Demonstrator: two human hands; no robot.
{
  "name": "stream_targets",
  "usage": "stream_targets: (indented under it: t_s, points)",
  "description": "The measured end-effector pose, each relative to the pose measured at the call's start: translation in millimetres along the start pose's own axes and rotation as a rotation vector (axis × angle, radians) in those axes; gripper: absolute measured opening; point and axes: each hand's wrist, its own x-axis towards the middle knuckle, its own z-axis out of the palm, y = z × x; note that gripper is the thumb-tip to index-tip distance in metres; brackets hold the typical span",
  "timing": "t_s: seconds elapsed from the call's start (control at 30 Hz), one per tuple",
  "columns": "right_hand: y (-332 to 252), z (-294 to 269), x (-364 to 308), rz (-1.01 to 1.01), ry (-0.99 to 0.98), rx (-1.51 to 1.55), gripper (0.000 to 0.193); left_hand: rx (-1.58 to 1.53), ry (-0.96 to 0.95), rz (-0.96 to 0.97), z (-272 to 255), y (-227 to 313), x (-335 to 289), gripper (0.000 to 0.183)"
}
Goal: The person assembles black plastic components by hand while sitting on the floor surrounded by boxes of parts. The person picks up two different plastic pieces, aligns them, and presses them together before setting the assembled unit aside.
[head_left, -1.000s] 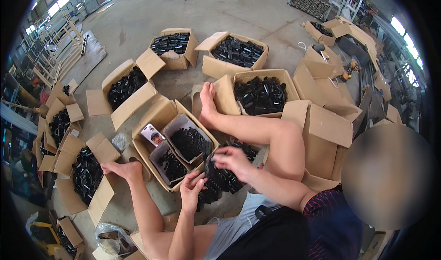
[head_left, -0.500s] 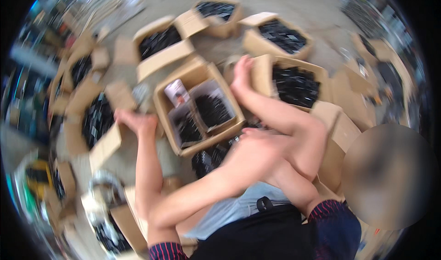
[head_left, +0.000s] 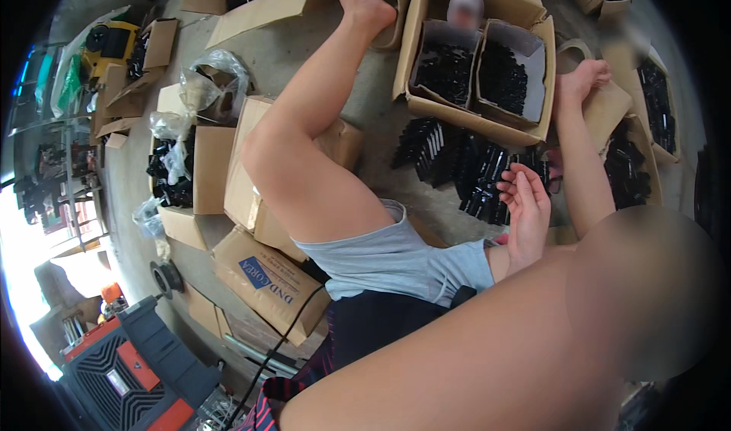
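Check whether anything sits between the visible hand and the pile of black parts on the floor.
Nothing visible does. The hand is open, fingers curled, right at the near edge of the pile of black parts in front of the cardboard box. The other hand is not clearly visible.

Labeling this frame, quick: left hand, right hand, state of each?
Left hand: not in view, so it cannot be told.
Right hand: open, palm up, fingers loosely curled, holding nothing visible, over the black parts.

One hand [head_left: 525, 210] in view, centre-right: palm up, fingers [head_left: 512, 181] loosely curled, nothing gripped. Can't tell which hand it is. A bare forearm [head_left: 457, 355] crosses the lower frame, its hand out of view. Both legs bare, stretched forward.
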Motion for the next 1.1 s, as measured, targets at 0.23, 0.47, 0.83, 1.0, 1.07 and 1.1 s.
stream_targets:
  t_s: [0.23, 0.47, 0.83, 1.0, 1.07, 1.1]
  points:
    - [35, -78, 45, 0.004, 0.037, 0.005, 0.036, -0.192, 0.173, 0.026, -17, -12, 50, 0.047]
    - [15, -27, 9, 0.027, -0.096, -0.042, 0.034, -0.328, 0.293, 0.115, -74, 20, 29, 0.053]
    - [12, -19, 12, 0.02, -0.047, -0.03, 0.028, -0.403, 0.313, 0.156, -72, 22, 44, 0.064]
    - [14, -16, 10, 0.02, -0.008, -0.007, 0.025, -0.256, 0.426, 0.369, -64, 10, 47, 0.065]
    - [12, -15, 9, 0.028, -0.01, -0.008, 0.025, -0.24, 0.424, 0.349, -67, 11, 49, 0.063]
    - [9, -16, 8, 0.026, 0.003, -0.007, 0.025, -0.252, 0.397, 0.34, -61, 10, 52, 0.064]
